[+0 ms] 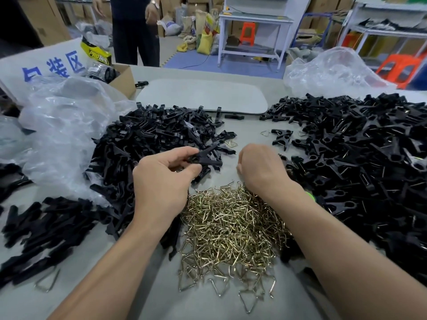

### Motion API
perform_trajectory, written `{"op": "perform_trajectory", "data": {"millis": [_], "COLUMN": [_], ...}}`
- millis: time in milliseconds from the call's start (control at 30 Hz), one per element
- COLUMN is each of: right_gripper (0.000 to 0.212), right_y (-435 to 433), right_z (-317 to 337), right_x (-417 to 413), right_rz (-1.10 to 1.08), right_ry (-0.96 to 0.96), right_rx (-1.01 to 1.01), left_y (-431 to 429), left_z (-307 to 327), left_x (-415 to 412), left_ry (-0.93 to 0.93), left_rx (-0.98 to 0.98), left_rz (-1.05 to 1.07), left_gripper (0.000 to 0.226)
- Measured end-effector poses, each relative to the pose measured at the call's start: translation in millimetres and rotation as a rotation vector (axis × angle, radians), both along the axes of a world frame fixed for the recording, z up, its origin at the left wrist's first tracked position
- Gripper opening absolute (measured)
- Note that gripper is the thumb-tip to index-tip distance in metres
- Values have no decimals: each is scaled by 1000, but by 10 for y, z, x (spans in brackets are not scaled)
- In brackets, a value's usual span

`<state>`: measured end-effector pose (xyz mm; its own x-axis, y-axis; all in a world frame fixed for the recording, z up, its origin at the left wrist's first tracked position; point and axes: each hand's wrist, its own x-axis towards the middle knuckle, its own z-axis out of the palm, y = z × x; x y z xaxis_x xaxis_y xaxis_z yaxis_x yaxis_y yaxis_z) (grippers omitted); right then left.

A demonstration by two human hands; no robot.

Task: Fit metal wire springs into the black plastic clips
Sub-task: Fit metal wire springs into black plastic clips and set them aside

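**Bench view from the head camera.** A black clip (203,158) is pinched between the thumb and curled fingers (184,152) of the left hand (161,181), raised just above the bench (245,137), its pointed end aimed to the right. The right hand (261,167) lies near it, back uppermost, with its fingers curled under the palm; whether they hold anything cannot be told.

Directly below both hands lies a heap of brass-coloured wire springs (231,227), bent into triangles, with a few stray ones at its near edge. To the left, a pile of black clip parts (161,130) spreads toward the front, partly resting on a crumpled clear plastic bag (62,135). To the right, a larger pile of clips (358,158) shows glints of wire among the pieces.

Behind the piles lies a flat grey board (203,95). A cardboard box (122,79) stands at the far left and a second clear bag (335,70) at the far right. Beyond the bench a person (136,31) stands, near a white table frame (251,35) and orange stools (399,68).
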<state>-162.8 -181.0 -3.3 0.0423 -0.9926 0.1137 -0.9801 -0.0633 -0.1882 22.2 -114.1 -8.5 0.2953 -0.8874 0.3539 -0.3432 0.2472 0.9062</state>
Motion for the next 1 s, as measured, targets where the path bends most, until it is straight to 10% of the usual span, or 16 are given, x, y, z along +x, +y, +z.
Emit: {"op": "perform_trajectory", "data": {"millis": [133, 367, 933, 1000], "right_gripper": [17, 18, 21, 14], "right_y": [152, 662, 615, 461], "right_z": [6, 121, 182, 235], "right_x": [-38, -197, -293, -290], "right_rz": [1, -100, -173, -207], "right_ry": [-31, -1381, -1224, -1422], "right_rx": [12, 163, 190, 202], "left_y": [23, 28, 98, 90], "left_z": [6, -30, 33, 49], "left_x": [-5, -68, -132, -115], "left_ry": [-18, -13, -133, -157], "left_rx": [8, 14, 49, 63], "left_rz": [-2, -103, 9, 78], "left_gripper": [43, 44, 47, 43]}}
